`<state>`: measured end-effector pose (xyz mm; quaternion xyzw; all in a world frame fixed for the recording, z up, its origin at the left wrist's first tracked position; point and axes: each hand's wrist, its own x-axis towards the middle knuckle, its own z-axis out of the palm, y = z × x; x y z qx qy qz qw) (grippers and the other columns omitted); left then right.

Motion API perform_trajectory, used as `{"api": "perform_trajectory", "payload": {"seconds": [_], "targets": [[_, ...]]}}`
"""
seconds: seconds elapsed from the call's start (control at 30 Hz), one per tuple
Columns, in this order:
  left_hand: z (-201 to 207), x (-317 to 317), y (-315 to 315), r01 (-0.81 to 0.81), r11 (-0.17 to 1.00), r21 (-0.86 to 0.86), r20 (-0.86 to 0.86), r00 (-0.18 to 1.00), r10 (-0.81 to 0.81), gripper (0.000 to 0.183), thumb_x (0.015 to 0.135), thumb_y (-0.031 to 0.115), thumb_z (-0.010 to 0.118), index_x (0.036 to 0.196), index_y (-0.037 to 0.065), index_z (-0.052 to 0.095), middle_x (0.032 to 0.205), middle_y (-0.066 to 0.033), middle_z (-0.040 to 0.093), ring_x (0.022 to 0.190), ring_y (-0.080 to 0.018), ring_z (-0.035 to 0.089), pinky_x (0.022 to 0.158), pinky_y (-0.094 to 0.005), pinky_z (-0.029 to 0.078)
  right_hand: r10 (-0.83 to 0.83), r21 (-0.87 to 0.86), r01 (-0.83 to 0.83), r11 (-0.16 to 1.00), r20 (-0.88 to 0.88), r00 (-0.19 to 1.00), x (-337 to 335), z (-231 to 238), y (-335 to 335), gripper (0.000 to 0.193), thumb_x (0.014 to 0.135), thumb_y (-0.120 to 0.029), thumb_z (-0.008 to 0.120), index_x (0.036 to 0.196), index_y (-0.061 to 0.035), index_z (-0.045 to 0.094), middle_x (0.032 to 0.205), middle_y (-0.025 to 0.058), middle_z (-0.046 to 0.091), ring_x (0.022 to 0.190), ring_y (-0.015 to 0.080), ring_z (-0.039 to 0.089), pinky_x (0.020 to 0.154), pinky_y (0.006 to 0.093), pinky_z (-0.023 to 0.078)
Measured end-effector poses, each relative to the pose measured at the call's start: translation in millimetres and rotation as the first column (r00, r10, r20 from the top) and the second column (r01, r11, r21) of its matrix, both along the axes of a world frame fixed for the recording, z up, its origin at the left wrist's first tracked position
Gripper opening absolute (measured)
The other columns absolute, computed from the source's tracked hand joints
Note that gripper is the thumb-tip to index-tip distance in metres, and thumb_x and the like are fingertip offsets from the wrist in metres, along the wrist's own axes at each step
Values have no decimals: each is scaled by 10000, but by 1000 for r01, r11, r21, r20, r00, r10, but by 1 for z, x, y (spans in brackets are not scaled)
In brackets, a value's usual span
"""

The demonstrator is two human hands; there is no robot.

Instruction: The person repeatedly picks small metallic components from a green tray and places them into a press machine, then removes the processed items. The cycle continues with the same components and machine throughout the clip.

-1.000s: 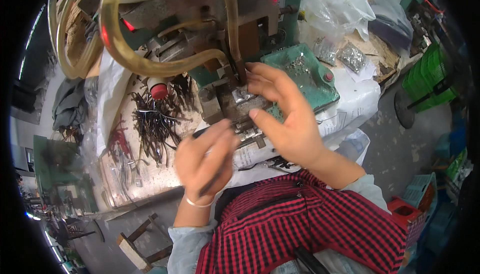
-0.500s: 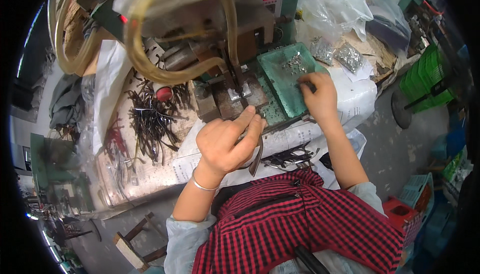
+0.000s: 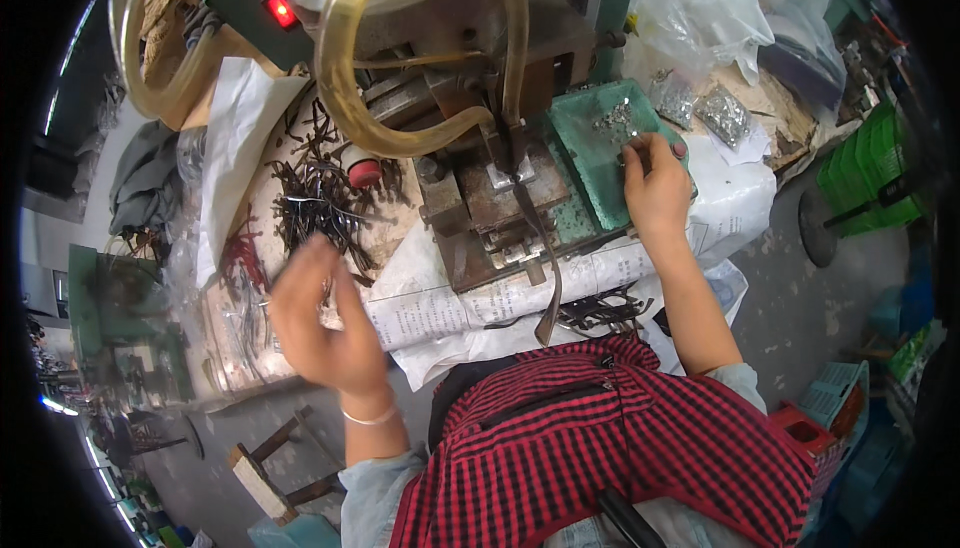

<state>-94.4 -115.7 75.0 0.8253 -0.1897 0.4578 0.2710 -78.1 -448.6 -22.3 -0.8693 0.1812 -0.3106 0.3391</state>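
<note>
My left hand (image 3: 325,323), blurred, is in the air by a pile of dark eyeglass temples (image 3: 318,203), its thumb apart from the fingers and nothing seen in it. My right hand (image 3: 658,193) is over the right side of a green tray (image 3: 592,183), thumb and forefinger pinched; whatever they hold is too small to make out. Small metal parts (image 3: 618,118) lie at the tray's far end. A single dark temple (image 3: 548,273) sticks out of the press fixture (image 3: 512,176) toward me, its wide end hanging down, no hand on it.
A thick yellowish hose (image 3: 345,78) loops in front of the machine. A red button (image 3: 365,174) stands left of the fixture, another (image 3: 680,150) beside my right hand. Bags of metal parts (image 3: 722,116) lie behind the tray. More dark temples (image 3: 605,313) lie near my apron.
My left hand has let go of the temple at the fixture and moved left toward the pile. My right hand stays at the tray, its fingers now pinched. The view has shifted slightly.
</note>
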Motion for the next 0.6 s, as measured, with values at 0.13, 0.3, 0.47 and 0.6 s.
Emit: {"api": "perform_trajectory", "payload": {"seconds": [0.13, 0.3, 0.47, 0.6], "targets": [[-25, 64, 38, -148, 932, 330, -291, 923, 250, 193, 868, 76, 749, 1062, 75, 749, 1362, -123, 652, 1114, -365, 594, 1001, -442, 444, 65, 41, -66, 997, 23, 998, 2, 3, -4, 124, 954, -100, 700, 1043, -15, 720, 931, 135, 763, 829, 262, 741, 778, 346, 555], [-134, 98, 90, -118, 839, 531, -293, 904, 312, 253, 767, 10, 708, 1004, 92, 743, 1365, -111, 659, 996, -345, 598, 932, -433, 480, 64, 35, -66, 997, 52, 997, -20, 0, -7, 163, 942, -80, 715, 1081, -10, 760, 976, 132, 764, 876, 217, 727, 817, 308, 545], [-119, 91, 89, -113, 912, 394, -168, 967, 192, 211, 899, -5, 687, 1095, 66, 720, 1158, -83, 746, 844, -269, 636, 816, -362, 511, 21, 153, -30, 988, 60, 998, -61, -3, -31, 161, 900, -38, 718, 1050, -16, 774, 961, 133, 757, 866, 254, 716, 820, 351, 548], [-101, 87, 74, -87, 924, -372, -473, 875, -108, 183, 1041, 98, 652, 1212, 36, 673, 981, -63, 723, 789, -89, 670, 688, -238, 537, 112, 328, -154, 932, 142, 983, -52, 22, -6, 159, 891, -2, 708, 1037, -7, 772, 953, 130, 757, 899, 233, 717, 845, 342, 544]]}}
